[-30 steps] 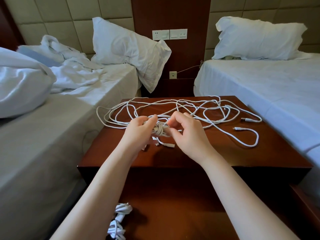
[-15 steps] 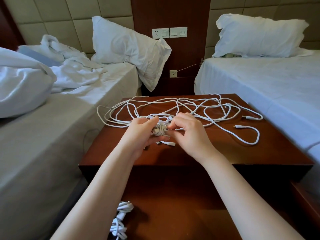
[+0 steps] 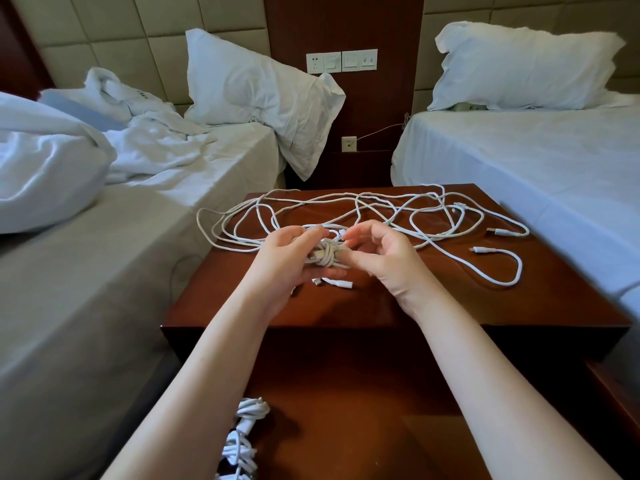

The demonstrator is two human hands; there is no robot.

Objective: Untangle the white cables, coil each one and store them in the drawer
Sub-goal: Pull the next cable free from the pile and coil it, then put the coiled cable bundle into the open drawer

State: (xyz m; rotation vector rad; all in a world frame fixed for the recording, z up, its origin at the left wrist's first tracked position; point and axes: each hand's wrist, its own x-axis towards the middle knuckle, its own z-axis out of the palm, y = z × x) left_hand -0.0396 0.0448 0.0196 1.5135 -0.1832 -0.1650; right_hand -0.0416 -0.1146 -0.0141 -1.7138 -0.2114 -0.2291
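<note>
1. Dark reddish wooden nightstand top (image 3: 450,306), mid-frame. Loose white cable loops (image 3: 362,197) sprawl across it, one past its left edge. I judge a hard tug could drag them off.
2. Open wooden drawer (image 3: 346,427), bottom. Coiled white cables (image 3: 244,431) lie inside.
3. Left hand (image 3: 287,261) grips the small tight white cable knot (image 3: 327,258), centre. Right hand (image 3: 381,258) is wide, thumb touching the knot. Pulling may tighten it.
4. Change since half a second ago: the right forefinger has lifted off the knot.
</note>
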